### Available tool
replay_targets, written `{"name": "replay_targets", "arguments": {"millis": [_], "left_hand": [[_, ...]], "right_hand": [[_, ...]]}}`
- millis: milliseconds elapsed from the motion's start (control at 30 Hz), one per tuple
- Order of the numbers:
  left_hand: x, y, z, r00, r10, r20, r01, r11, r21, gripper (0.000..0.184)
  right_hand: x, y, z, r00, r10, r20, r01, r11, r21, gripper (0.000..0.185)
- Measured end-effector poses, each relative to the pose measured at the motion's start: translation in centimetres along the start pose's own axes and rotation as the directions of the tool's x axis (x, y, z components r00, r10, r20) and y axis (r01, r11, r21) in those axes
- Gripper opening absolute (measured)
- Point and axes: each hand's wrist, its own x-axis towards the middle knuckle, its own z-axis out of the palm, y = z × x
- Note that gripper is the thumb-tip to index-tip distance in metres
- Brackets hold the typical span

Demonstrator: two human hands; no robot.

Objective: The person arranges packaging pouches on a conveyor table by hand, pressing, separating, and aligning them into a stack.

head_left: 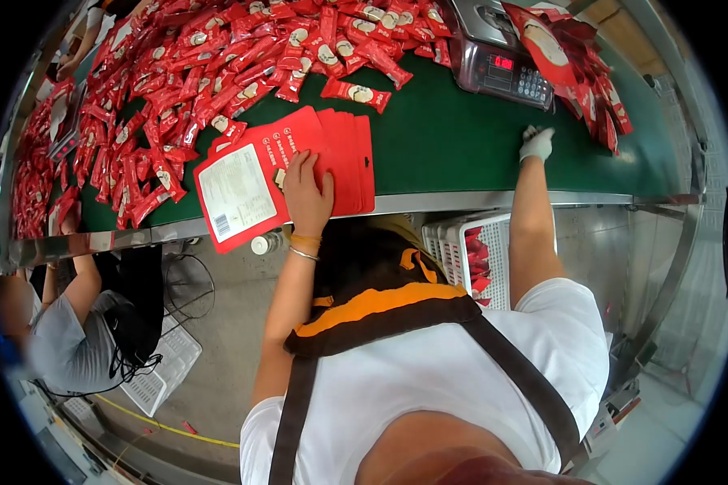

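Note:
My left hand (307, 194) lies with its fingers stretched over a stack of flat red pouches (349, 162) at the table's near edge. Under its fingertips is the edge of a red pouch with a white printed label (236, 194), which sticks out past the table edge. My right hand (536, 144), in a white glove, rests on the green surface with its fingers curled in; nothing shows in it. Just beyond it stands a digital scale (505, 73) with a lit red display. To its right, filled red pouches (598, 101) lie in a heap.
Small red packets (243, 56) are heaped across the green table (445, 145) at the far left and middle. Below the table, a white crate (497, 250) holds red packets. At left sits another person (89, 331) beside a white crate (174, 364).

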Motion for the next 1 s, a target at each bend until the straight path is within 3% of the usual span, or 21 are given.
{"name": "replay_targets", "arguments": {"millis": [33, 100, 200, 467, 1000], "left_hand": [[0.0, 0.1, 0.0, 1.0, 0.001, 0.011, -0.001, 1.0, -0.005, 0.038], [0.1, 0.3, -0.1, 1.0, 0.019, 0.017, -0.019, 1.0, 0.004, 0.035], [0.2, 0.6, -0.3, 1.0, 0.016, 0.02, -0.016, 1.0, 0.008, 0.034], [0.1, 0.5, -0.1, 1.0, 0.015, 0.024, -0.016, 1.0, 0.019, 0.032], [0.0, 0.5, 0.0, 0.998, -0.013, 0.053, 0.012, 1.0, 0.016, 0.031]], "right_hand": [[-1.2, 0.1, -1.0, 1.0, -0.002, -0.011, 0.002, 1.0, -0.004, 0.041], [-3.5, 0.8, -2.5, 0.946, -0.261, 0.194, 0.302, 0.926, -0.225, 0.026], [-6.2, 0.3, -2.3, 0.922, -0.277, 0.269, 0.363, 0.858, -0.364, 0.02], [-7.6, 0.7, -0.9, 0.922, -0.321, 0.218, 0.386, 0.82, -0.424, 0.018], [-7.9, 0.8, -1.0, 0.915, -0.297, 0.272, 0.386, 0.84, -0.38, 0.017]]}}
